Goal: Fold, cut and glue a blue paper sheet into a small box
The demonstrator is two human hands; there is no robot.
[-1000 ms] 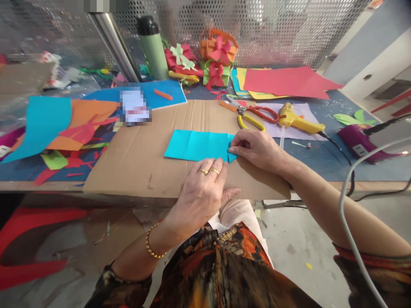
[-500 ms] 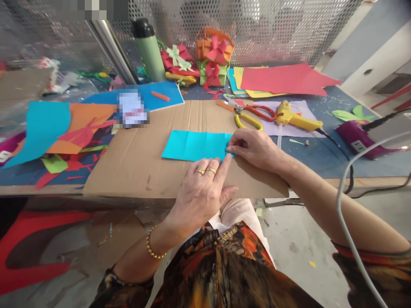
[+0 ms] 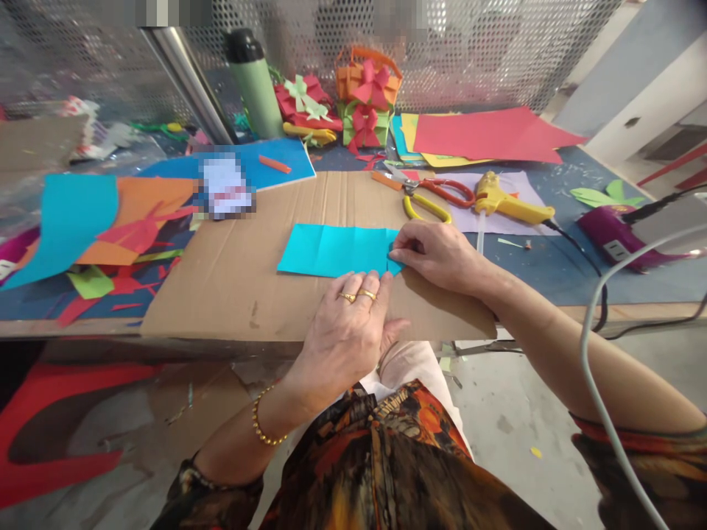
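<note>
A creased strip of turquoise paper (image 3: 336,249) lies flat on a brown cardboard sheet (image 3: 232,280). Its right end is pinched between the thumb and bent fingers of my right hand (image 3: 436,250), which covers part of that end. A short slit or fold line shows close to those fingertips. My left hand (image 3: 347,320), with two rings on it, rests at the near edge of the strip, fingers stretched out and fingertips touching the paper. Just beyond my right hand are scissors (image 3: 428,209) with one red and one yellow handle.
A yellow glue gun (image 3: 511,202) sits on lilac paper at right, beside a purple power strip (image 3: 621,239). Red paper (image 3: 491,136), small paper baskets (image 3: 369,85) and a green bottle (image 3: 255,88) stand behind. Scraps (image 3: 132,235) and a phone (image 3: 225,184) lie left. A grey cable (image 3: 588,346) hangs at right.
My left forefinger has drawn back slightly from the slit toward the near edge of the turquoise paper. My right hand still pinches the same end.
</note>
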